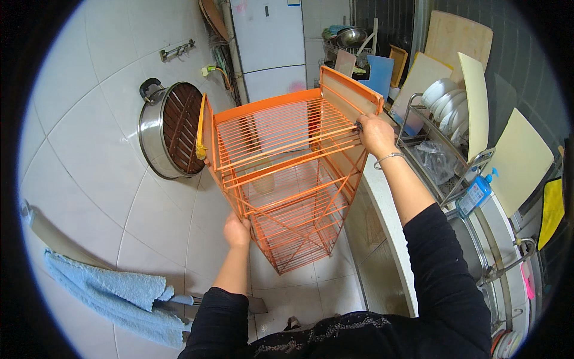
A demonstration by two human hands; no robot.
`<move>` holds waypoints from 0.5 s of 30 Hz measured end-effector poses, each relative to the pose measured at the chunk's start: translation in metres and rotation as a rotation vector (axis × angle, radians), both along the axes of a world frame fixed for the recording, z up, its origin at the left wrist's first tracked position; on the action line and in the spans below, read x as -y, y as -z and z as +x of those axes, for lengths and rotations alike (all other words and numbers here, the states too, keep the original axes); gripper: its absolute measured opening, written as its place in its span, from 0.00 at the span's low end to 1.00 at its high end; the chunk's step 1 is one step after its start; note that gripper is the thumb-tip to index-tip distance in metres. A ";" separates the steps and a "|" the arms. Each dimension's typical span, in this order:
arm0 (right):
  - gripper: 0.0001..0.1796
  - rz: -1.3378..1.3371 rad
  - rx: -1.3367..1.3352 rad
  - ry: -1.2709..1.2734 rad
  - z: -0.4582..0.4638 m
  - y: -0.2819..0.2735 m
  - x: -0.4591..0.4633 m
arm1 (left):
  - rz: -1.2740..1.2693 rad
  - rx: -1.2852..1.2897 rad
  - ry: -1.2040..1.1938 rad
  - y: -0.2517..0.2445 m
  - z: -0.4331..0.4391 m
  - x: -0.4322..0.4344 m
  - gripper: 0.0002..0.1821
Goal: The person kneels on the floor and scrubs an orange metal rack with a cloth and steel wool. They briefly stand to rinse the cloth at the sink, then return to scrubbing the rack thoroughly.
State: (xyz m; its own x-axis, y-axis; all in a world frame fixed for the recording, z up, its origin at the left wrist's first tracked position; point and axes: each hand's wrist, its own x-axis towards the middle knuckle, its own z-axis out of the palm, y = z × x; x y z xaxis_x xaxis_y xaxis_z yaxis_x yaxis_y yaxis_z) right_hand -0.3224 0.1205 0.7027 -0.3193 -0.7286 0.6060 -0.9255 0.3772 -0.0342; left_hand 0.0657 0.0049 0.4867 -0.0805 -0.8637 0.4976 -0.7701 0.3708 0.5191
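Note:
An orange wire shelf rack (287, 177) with several tiers and solid side panels at its top hangs in front of me, between both hands. My right hand (376, 134) grips its upper right edge, and a small dark thing shows at the fingers. Lower down, my left hand (236, 231) holds the rack's left side; its fingers are partly hidden behind the frame. Yellow tape or cloth (201, 150) is fixed to the upper left corner. Through the wires, a pale container (262, 179) is visible beyond.
A metal steamer (152, 134) hangs on the tiled wall at left, above a blue towel (112, 291). To the right, the counter (381, 202) carries a metal dish rack (423, 116) with white bowls, a blue pump bottle (474, 197) and a sink (464, 242). A fridge (269, 45) stands ahead.

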 end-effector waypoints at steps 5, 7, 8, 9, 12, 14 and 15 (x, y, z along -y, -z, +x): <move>0.09 0.142 -0.110 -0.134 0.032 -0.016 0.010 | 0.056 0.016 -0.032 -0.006 0.000 -0.004 0.14; 0.08 0.233 -0.193 -0.144 0.023 -0.021 0.009 | 0.041 0.030 -0.062 -0.008 0.000 -0.007 0.10; 0.08 0.278 -0.234 -0.149 0.019 -0.025 0.012 | 0.050 0.038 -0.070 -0.011 0.000 -0.005 0.10; 0.09 0.488 -0.264 0.033 0.020 -0.038 0.012 | 0.081 0.043 -0.069 -0.005 -0.003 -0.006 0.10; 0.10 0.548 -0.460 0.103 0.004 -0.039 0.007 | 0.106 0.038 -0.075 -0.004 -0.006 -0.006 0.09; 0.11 0.586 -0.441 0.136 0.011 -0.042 0.015 | 0.104 0.025 -0.077 -0.004 -0.005 -0.006 0.09; 0.11 0.609 -0.428 0.154 0.014 -0.041 0.018 | 0.101 0.014 -0.070 -0.002 -0.004 -0.005 0.09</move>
State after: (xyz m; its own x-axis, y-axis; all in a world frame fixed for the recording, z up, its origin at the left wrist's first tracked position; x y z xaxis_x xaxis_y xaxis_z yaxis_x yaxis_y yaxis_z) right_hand -0.3087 0.1023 0.7441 -0.2724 -0.9402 0.2045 -0.7465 0.3406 0.5716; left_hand 0.0618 0.0104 0.4885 -0.0242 -0.9132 0.4068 -0.7998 0.2618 0.5402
